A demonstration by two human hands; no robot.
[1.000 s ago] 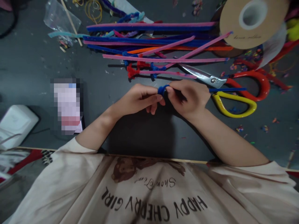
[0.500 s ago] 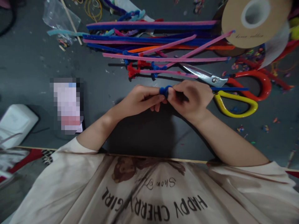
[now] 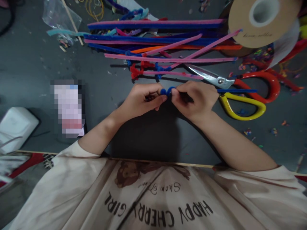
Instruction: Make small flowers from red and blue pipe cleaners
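Observation:
Between my two hands is a blue pipe cleaner (image 3: 170, 90), its near end bent into small loops. My left hand (image 3: 147, 98) pinches the left loop between thumb and forefinger. My right hand (image 3: 195, 98) grips the pipe cleaner just to the right of that, and its straight tail runs out past the knuckles to the right. Behind my hands lies a pink pipe cleaner stem (image 3: 165, 73) with red and blue twisted bits on it. Large scissors (image 3: 222, 81) with one red and one yellow handle rest beside my right hand, the blue tail reaching over them.
Pink, blue and orange pipe cleaners (image 3: 153, 40) lie in a row at the back. A ribbon spool (image 3: 235, 28) stands back right, near colourful scraps. A phone (image 3: 70, 108), blurred out, and a white box-like device (image 3: 18, 127) are at the left, below a clear plastic bag (image 3: 61, 17).
My left fingers have shifted slightly left and curled more, and the blue loops between my hands have spread apart a little. My right hand has barely moved.

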